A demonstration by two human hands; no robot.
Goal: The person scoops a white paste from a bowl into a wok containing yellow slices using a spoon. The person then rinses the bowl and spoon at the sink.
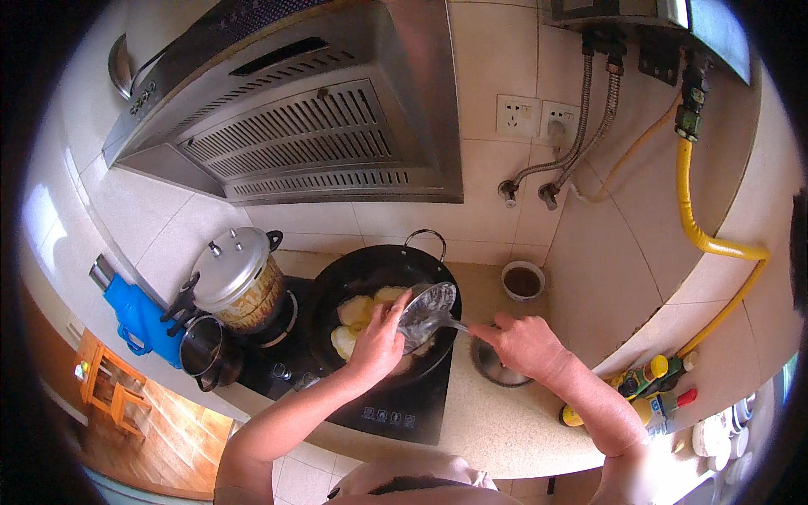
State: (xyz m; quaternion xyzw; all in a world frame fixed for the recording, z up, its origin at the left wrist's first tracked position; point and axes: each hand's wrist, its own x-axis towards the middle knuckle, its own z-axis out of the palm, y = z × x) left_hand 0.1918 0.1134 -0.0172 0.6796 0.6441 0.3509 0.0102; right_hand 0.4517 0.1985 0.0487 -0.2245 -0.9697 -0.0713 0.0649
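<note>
My left hand [379, 338] grips the near side of a metal bowl [413, 338], tilted over a black wok [328, 278]. Inside the bowl a whitish wet residue clings to the wall. My right hand [527, 346] holds the handle of a metal spoon [449, 322], whose head reaches into the bowl. Pale yellow-white pieces of food [356, 311] lie in the wok, partly hidden by my left hand and the bowl. The wok sits on a black glass cooktop [391, 413]. Under my right hand, a round metal lid or dish [492, 363] rests on the counter, partly covered.
A pressure cooker [237, 271] and a dark pot [202, 347] stand left of the wok. A small bowl of dark liquid [522, 281] sits at the back right. Several bottles [647, 379] line the right side. The range hood [303, 126] overhangs the cooktop.
</note>
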